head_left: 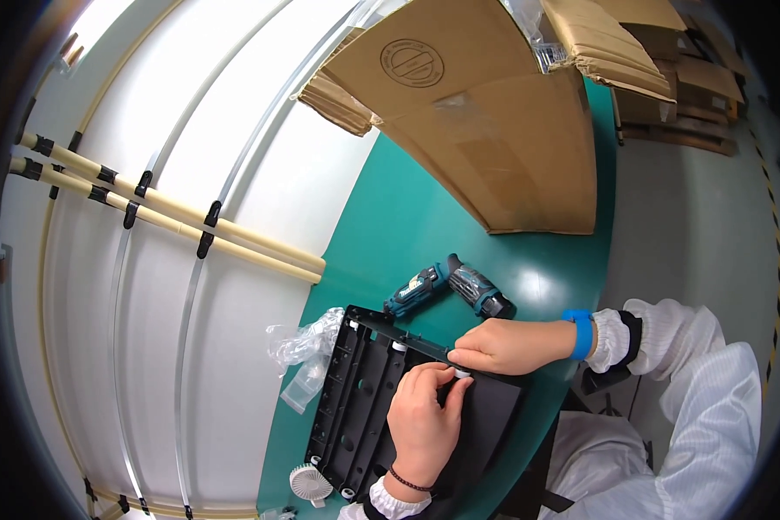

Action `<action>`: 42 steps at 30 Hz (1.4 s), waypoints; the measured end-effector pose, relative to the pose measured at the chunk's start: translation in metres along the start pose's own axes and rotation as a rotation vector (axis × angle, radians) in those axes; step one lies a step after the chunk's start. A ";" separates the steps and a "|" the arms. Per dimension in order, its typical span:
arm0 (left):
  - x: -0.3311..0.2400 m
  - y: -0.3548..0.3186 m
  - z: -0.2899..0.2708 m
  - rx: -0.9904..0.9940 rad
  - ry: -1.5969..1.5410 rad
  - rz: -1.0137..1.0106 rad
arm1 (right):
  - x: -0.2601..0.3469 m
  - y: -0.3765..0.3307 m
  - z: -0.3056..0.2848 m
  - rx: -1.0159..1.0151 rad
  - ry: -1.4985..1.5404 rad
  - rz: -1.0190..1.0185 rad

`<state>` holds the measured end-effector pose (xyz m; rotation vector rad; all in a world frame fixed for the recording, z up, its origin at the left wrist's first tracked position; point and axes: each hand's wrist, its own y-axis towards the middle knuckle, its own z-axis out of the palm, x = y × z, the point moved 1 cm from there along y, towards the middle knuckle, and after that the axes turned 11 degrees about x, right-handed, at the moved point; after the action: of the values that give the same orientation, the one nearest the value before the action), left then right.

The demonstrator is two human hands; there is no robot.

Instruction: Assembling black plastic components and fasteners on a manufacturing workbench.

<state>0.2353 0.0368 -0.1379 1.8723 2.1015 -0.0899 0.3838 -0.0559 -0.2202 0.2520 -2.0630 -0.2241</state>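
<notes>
A black slotted plastic frame (355, 390) lies at a slant on the green table, with small white round pieces (399, 346) fixed near its edges. My left hand (423, 425) reaches over the frame, its thumb and forefinger pinching a white round piece (463, 373) at the far edge. Just beyond it, my right hand (516, 347) is closed with its fingertips at the frame's rim. Whatever those fingers hold is hidden. Beside the frame's far edge lies a teal and black cordless screwdriver (446, 286).
A large open cardboard box (485, 130) stands at the table's (355, 234) far end. Crumpled clear plastic bags (308, 355) and a small white fan (310, 484) sit left of the frame. Cream pipe rails (182, 217) run along the left wall. More cartons (702, 87) are stacked far right.
</notes>
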 end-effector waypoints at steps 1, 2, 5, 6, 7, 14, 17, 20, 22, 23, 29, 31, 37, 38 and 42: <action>0.002 0.001 -0.001 0.019 -0.028 0.024 | 0.003 -0.001 -0.003 -0.003 0.000 0.002; 0.004 0.002 -0.002 0.038 -0.056 0.049 | 0.006 -0.004 -0.007 0.027 0.129 0.098; 0.013 0.003 -0.009 0.121 -0.101 0.078 | 0.003 -0.007 -0.011 0.002 0.254 0.141; 0.014 0.003 -0.008 0.101 -0.063 0.114 | 0.003 -0.011 -0.012 -0.054 0.245 0.097; 0.014 0.003 -0.008 0.103 -0.064 0.115 | 0.001 -0.013 -0.012 -0.056 0.245 0.098; 0.016 0.006 -0.006 0.090 0.091 0.174 | 0.000 -0.012 -0.016 0.032 0.332 -0.004; 0.017 0.007 -0.008 0.092 0.108 0.205 | 0.003 -0.009 -0.016 0.082 0.309 0.033; 0.017 0.007 -0.008 0.094 0.109 0.215 | 0.004 -0.009 -0.015 0.082 0.249 0.025; 0.017 0.006 -0.007 0.097 0.103 0.214 | 0.003 -0.008 -0.011 0.064 0.210 0.006; 0.017 0.007 -0.007 0.099 0.102 0.213 | 0.000 -0.007 -0.008 0.029 0.145 -0.050; 0.017 0.007 -0.007 0.079 0.086 0.220 | 0.002 -0.003 -0.010 0.028 0.058 -0.054; 0.017 0.006 -0.007 0.071 0.074 0.212 | 0.000 -0.002 -0.011 0.041 0.064 -0.034; 0.017 0.005 -0.007 0.079 0.069 0.209 | 0.004 -0.009 -0.016 0.013 0.238 -0.013; 0.017 0.004 -0.007 0.082 0.076 0.202 | 0.005 -0.009 -0.015 0.012 0.237 -0.013; 0.019 0.006 -0.004 0.083 0.077 0.195 | 0.005 -0.012 -0.016 0.003 0.160 -0.045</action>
<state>0.2383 0.0569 -0.1381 2.1522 1.9791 -0.0614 0.3967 -0.0693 -0.2115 0.3087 -1.9010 -0.2219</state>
